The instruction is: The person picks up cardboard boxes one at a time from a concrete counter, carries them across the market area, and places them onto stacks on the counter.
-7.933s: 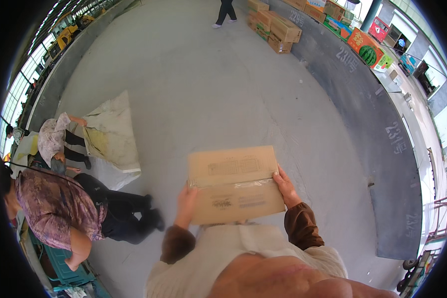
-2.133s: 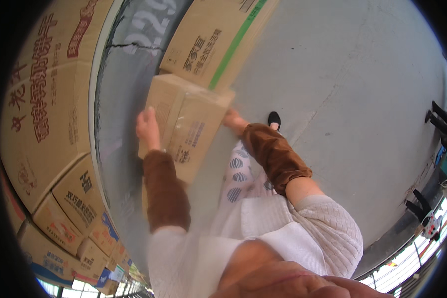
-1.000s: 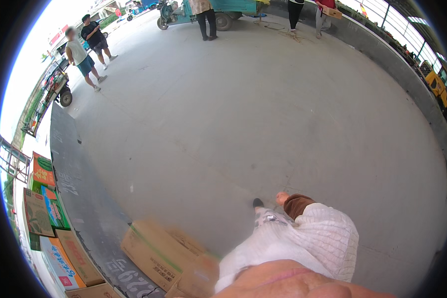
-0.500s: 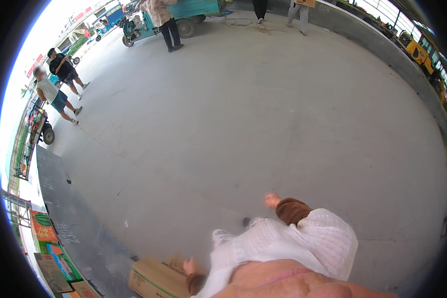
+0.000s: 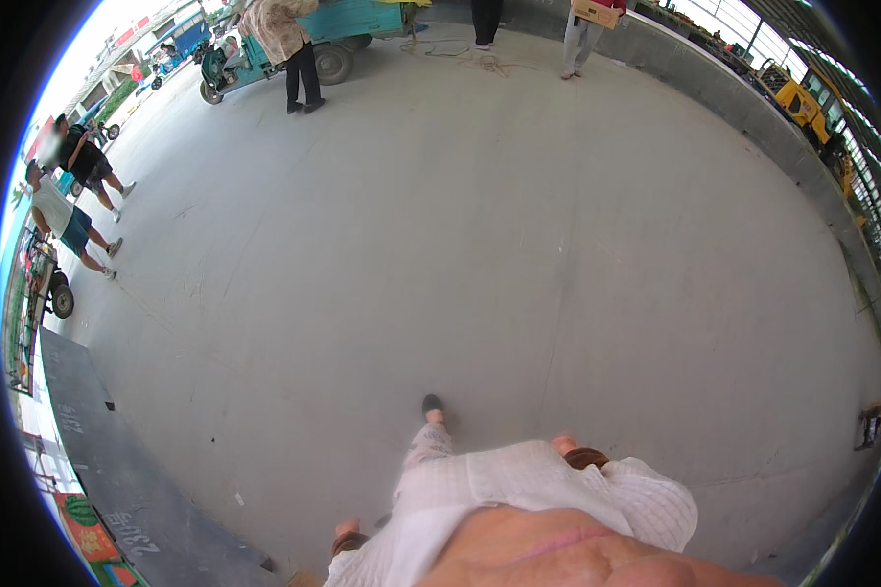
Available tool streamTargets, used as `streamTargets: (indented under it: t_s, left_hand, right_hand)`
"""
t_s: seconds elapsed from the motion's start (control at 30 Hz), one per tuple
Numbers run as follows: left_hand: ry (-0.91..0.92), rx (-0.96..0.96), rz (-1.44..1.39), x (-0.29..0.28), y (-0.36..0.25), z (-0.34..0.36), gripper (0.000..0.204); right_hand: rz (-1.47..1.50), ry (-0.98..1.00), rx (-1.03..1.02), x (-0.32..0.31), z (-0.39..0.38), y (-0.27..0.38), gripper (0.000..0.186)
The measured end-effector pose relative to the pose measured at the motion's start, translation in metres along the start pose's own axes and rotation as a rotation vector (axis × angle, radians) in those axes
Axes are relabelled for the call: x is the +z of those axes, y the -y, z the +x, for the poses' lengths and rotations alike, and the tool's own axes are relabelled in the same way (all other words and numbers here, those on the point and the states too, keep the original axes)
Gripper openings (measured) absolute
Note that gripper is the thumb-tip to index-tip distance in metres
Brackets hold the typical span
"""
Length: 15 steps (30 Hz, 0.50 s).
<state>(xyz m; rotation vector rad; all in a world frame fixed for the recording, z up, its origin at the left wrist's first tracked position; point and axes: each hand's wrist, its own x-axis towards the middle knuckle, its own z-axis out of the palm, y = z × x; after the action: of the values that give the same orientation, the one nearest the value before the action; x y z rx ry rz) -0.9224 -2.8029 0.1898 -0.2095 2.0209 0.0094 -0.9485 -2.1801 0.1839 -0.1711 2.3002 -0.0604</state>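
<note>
My left hand (image 5: 347,527) hangs low by my side, its brown cuff just behind it. A cardboard box (image 5: 305,579) shows only a corner at the bottom edge, below that hand and apart from it. My right hand (image 5: 564,443) is in front of my white top (image 5: 529,474), mostly covered by its brown cuff (image 5: 587,458). Both hands are small and foreshortened, so their fingers cannot be made out. Nothing is seen sticking out of either hand. One dark shoe (image 5: 433,402) of mine is forward on the grey floor (image 5: 480,245).
A low dark wall (image 5: 117,430) runs along the left, printed cartons (image 5: 86,523) beyond it. Two people (image 5: 64,210) stand at far left near a cart (image 5: 54,293). At the back are a teal three-wheeler (image 5: 352,22), a person beside it, and someone carrying a cardboard box (image 5: 595,12).
My view has moved forward along the floor, and the cardboard box has slid almost out of the bottom edge. My right hand has swung back toward my body; my shoe has come forward.
</note>
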Motion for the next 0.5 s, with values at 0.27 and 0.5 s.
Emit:
streamTargets:
  t_s: [0.27, 0.5]
  left_hand:
    - [-0.341, 0.101, 0.312, -0.317, -0.105, 0.162, 0.024]
    - [-0.605, 0.478, -0.977, -0.513, -0.374, 0.166, 0.042]
  right_hand:
    - [1.406, -0.466, 0.703, -0.122, 0.057, 0.015, 0.023]
    - [1.195, -0.389, 0.69, -0.166, 0.094, -0.045, 0.029]
